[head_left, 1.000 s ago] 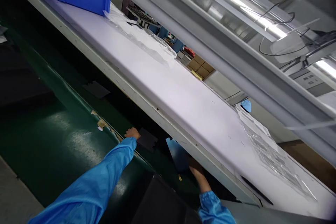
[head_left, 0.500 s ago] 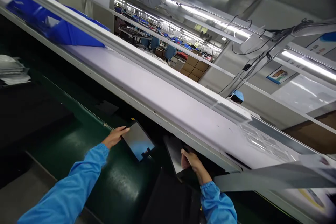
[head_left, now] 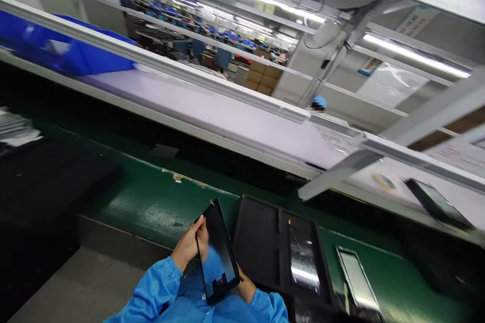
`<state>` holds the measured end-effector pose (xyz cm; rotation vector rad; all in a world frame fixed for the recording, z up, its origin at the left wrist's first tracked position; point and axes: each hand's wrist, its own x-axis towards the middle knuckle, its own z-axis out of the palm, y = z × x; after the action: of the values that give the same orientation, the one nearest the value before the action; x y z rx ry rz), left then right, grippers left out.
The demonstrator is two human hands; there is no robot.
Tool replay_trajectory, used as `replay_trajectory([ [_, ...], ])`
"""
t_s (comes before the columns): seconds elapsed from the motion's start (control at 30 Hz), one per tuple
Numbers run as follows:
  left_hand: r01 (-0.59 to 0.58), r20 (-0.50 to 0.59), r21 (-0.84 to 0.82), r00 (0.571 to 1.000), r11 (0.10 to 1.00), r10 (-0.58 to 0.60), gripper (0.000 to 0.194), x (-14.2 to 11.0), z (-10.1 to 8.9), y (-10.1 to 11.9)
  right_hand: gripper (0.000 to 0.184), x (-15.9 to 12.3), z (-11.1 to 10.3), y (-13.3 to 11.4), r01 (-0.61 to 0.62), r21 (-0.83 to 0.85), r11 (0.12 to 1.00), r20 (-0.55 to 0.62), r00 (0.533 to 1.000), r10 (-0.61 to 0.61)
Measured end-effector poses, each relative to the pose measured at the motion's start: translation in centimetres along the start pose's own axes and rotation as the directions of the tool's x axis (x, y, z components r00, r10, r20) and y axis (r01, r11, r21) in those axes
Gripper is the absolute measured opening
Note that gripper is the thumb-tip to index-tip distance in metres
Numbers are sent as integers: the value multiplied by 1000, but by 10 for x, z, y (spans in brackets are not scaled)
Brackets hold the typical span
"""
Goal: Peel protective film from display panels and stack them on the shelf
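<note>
A dark, glossy display panel (head_left: 217, 250) is held tilted in front of my body, its face reflecting the blue sleeves. My left hand (head_left: 189, 245) grips its left long edge, thumb on the front side. My right hand (head_left: 245, 285) is at its lower right edge, mostly hidden behind it, the fingers out of sight. Just right of the panel lies a black tray (head_left: 281, 242) with two compartments. Its right compartment holds another glossy panel (head_left: 303, 257) with a small orange tab; the left one shows a bare black floor.
A framed panel (head_left: 358, 280) lies on the green work surface (head_left: 151, 207) to the right. Black stacked material (head_left: 49, 176) stands left. Beyond runs a white shelf (head_left: 212, 106) with blue bins (head_left: 98, 55), a tape roll (head_left: 383, 181) and a dark framed device (head_left: 437, 204). A slanted metal post (head_left: 341, 169) stands right.
The display panel in my left hand has come closer to my body and turned more upright. My right hand has left the other flat panel and moved to this one. The view has swung right.
</note>
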<state>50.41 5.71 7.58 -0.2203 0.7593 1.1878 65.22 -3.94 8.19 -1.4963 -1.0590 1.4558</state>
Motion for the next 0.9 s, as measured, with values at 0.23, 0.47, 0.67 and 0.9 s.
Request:
replay_trajectory([
  [0.23, 118, 75, 404, 984, 907, -162, 8, -20, -15, 5, 79, -56, -16, -32, -142, 213, 967, 5, 990, 144],
  [0.47, 222, 57, 493, 957, 841, -286, 8, -29, 11, -20, 77, -83, -19, -6, 93, -9, 996, -315, 945, -91],
  [0.67, 231, 143, 628, 904, 743, -402, 34, -37, 20, -58, 73, -88, -36, 37, 19, -30, 999, -502, 864, -32],
  [0.9, 81, 91, 633, 980, 770, -179, 33, -14, 44, -131, 70, -63, -105, 40, 63, -96, 993, -543, 833, -105],
])
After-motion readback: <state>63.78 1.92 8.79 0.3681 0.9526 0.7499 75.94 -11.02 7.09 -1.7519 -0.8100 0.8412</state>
